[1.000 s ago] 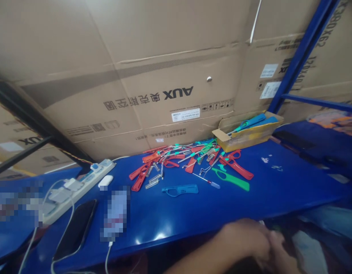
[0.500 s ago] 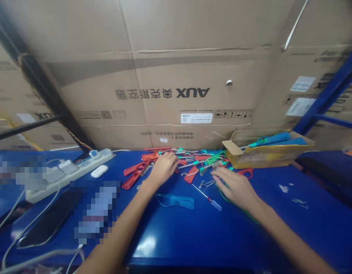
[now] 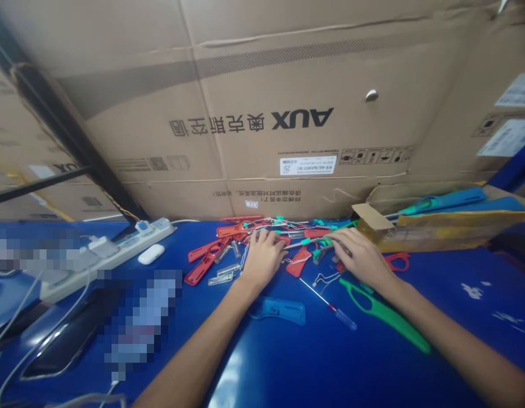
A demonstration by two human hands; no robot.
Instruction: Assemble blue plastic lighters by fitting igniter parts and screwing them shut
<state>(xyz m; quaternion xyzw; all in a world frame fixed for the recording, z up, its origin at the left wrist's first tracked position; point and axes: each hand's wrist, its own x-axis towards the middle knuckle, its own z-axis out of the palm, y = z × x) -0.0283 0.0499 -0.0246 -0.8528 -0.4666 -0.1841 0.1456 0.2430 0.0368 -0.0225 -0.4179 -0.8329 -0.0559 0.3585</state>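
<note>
My left hand (image 3: pixel 265 255) is over a pile of lighter parts, fingers curled down with their tips partly hidden among red plastic handle shells. At the pile's right side, my right hand (image 3: pixel 364 255) has its fingers bent together around something I cannot make out, close to green pieces. A thin metal rod with a green piece (image 3: pixel 305 242) lies between the hands. Nearer to me are a red shell (image 3: pixel 299 264), a screwdriver (image 3: pixel 342 318) with a clear handle, a blue handle shell (image 3: pixel 282 311) and a green handle shell (image 3: pixel 392 318) below my right wrist.
An open carton (image 3: pixel 449 231) at the right holds blue handles. Small clear tanks (image 3: pixel 222 276) lie left of my left hand. A white power strip (image 3: pixel 113 259), a white case (image 3: pixel 151 254) and cables occupy the left side. A large cardboard box (image 3: pixel 245 68) stands behind.
The view has shifted and come closer. My right hand has moved forward to the pile, leaving the green shell in plain view. My left hand has drawn slightly toward me, uncovering clear tanks.
</note>
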